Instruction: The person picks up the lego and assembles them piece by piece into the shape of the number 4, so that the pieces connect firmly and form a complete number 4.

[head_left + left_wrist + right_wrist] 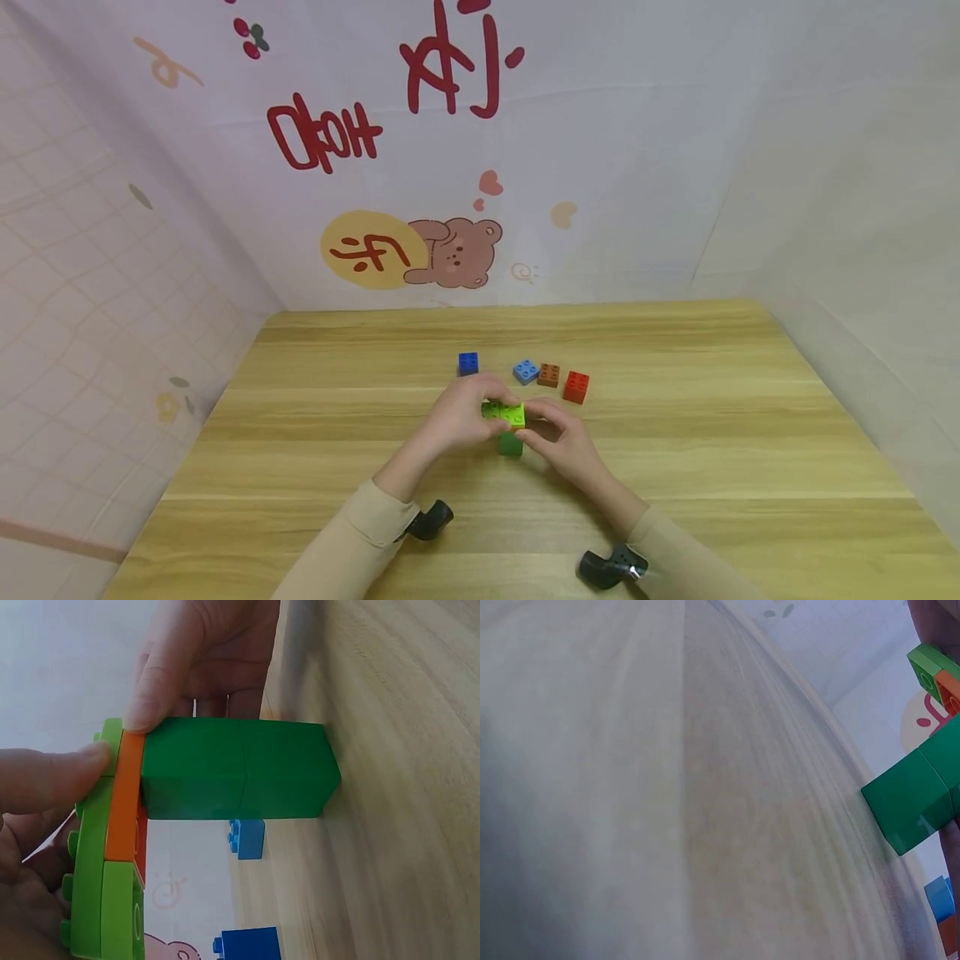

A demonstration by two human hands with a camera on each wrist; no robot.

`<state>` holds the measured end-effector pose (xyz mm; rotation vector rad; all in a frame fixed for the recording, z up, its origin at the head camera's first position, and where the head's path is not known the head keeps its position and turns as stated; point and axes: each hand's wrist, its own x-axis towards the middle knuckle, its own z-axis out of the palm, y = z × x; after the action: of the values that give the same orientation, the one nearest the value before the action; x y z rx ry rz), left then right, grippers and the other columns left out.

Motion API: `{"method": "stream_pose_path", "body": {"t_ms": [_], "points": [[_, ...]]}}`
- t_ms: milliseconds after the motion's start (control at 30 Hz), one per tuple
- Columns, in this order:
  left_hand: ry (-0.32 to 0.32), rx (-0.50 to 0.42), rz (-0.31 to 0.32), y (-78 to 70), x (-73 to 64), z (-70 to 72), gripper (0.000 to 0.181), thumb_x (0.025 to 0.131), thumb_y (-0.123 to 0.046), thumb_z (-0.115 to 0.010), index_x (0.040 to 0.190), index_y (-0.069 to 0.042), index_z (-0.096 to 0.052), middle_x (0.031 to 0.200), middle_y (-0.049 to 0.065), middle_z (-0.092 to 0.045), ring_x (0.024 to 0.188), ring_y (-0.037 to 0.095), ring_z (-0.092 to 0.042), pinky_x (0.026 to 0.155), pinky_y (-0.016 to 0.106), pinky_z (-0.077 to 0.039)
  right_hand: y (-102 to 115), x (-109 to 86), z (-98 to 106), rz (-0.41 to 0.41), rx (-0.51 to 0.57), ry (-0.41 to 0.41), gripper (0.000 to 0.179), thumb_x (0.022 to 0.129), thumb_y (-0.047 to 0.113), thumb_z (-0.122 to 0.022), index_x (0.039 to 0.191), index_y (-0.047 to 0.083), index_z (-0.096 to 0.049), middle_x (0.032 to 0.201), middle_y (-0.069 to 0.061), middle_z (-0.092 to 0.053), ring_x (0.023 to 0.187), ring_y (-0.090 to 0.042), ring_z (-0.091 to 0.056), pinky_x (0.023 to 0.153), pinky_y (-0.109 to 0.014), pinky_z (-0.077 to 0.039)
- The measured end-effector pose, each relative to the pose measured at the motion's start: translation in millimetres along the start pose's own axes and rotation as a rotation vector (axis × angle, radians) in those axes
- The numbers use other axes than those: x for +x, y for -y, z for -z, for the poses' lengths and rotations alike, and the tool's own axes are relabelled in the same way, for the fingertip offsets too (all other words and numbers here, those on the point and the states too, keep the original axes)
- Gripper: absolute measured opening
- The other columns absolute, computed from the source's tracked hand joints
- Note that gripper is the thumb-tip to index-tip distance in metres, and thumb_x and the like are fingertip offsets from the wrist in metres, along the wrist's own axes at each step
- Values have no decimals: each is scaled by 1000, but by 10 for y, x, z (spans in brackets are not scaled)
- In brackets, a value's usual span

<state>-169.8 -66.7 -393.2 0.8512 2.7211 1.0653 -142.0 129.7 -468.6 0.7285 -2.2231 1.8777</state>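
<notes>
Two dark green toy bricks (232, 769), joined end to end, form a column low over the table; I cannot tell whether its bottom touches. On top sits an orange brick (126, 799), capped by lime-green bricks (90, 862) that reach out to the left with their studs up. My left hand (467, 411) pinches the lime-green bricks, its thumb lying along their side. From the right, my right hand (561, 435) grips the orange brick between thumb and index finger, the thumb tip close to the green column. Its other fingers are partly hidden behind the column.
Behind the hands lie a dark blue brick (468, 363), a light blue brick (526, 372), a brown brick (549, 374) and a red brick (577, 387). The wooden table (712, 433) meets a printed cloth (615, 167) at the back and sides.
</notes>
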Motion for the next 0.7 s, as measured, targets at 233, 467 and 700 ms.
{"method": "stream_pose_path", "body": {"t_ms": [233, 467, 700], "points": [[4, 17, 8, -20, 9, 6, 22, 80, -7, -82, 102, -11, -78, 98, -3, -69, 95, 16, -62, 79, 29, -52, -17, 1, -12, 0, -16, -9, 32, 85, -10, -72, 116, -7, -66, 113, -19, -65, 105, -5, -60, 88, -55, -52], [9, 29, 17, -46, 0, 13, 23, 80, -8, -82, 103, -10, -79, 98, -3, -68, 93, 15, -61, 77, 28, -51, -7, -2, -11, -6, -16, -5, 32, 85, -9, -72, 116, -7, -67, 113, -19, -66, 106, -6, -60, 89, -54, -52], [1, 22, 2, -24, -5, 7, 24, 80, -8, -83, 104, -10, -79, 96, -4, -67, 90, 13, -60, 75, 26, -50, 2, -6, -2, -22, -17, -1, 33, 85, -8, -72, 117, -6, -66, 115, -19, -65, 107, -6, -60, 89, -53, -52]]}}
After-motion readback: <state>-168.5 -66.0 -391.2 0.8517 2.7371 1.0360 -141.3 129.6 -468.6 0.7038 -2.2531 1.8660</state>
